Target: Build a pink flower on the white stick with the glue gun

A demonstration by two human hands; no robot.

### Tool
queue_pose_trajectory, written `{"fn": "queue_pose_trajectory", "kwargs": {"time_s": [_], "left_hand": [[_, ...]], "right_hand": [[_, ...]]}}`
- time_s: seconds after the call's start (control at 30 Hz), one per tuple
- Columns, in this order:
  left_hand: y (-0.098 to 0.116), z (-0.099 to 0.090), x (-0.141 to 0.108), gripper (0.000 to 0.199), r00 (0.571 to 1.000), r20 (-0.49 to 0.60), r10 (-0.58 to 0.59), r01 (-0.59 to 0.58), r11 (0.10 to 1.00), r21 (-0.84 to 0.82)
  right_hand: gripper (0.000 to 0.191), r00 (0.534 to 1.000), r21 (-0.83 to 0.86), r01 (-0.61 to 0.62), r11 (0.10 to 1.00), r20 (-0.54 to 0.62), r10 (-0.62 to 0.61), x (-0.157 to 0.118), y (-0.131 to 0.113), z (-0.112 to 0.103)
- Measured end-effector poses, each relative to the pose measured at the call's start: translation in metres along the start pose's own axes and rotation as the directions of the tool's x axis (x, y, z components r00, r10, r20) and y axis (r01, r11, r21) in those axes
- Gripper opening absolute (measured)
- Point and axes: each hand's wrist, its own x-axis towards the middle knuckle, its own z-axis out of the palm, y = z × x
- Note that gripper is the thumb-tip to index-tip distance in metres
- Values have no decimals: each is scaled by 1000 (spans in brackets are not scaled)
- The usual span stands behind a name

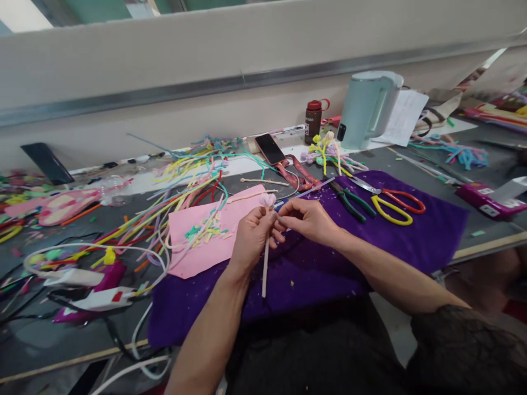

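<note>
My left hand point(253, 233) is closed on a pipe-cleaner flower. Its pale lilac head point(267, 199) stands above the fingers, and a straight cream stem point(265, 271) hangs below them. From the right, my right hand point(308, 220) meets it with thumb and finger pinched just under the head; what lies in that pinch is too small to make out. Beneath both hands is a purple cloth point(313, 269). A pink sheet point(193, 260) with short pipe-cleaner clippings point(208, 227) lies to the left. Green-handled pliers point(354, 202) and red-and-yellow scissors point(389, 200) rest to the right.
Loose pipe cleaners point(164, 219) spread over the left side, near a white cable point(135, 247) and a magenta-and-white device point(99, 291). At the back stand a phone point(269, 149), a dark bottle point(313, 122) and a pale blue jug point(366, 112). Another magenta device point(489, 200) lies far right.
</note>
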Motion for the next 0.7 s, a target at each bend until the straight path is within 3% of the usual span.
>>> {"fn": "queue_pose_trajectory", "kwargs": {"time_s": [0.1, 0.2, 0.27, 0.47, 0.7], "left_hand": [[-1, -7, 4, 26, 999, -43, -2, -1, 999, -51], [1, -15, 7, 25, 994, -109, 0, -13, 993, -119], [2, -19, 8, 25, 991, -131, 3, -23, 989, -149], [4, -20, 7, 25, 991, -127, 38, -64, 976, -209], [3, -20, 6, 27, 993, -114, 20, -43, 978, -203]], "right_hand": [[15, 991, -232, 126, 964, 79, -111, 2, 3, -7], [13, 962, -514, 268, 814, 192, -195, 5, 7, -12], [14, 938, -607, 335, 721, 289, -192, 5, 9, -13], [18, 905, -710, 392, 585, 411, -107, 4, 17, -4], [20, 893, -728, 420, 542, 437, -105, 2, 23, 7]]}}
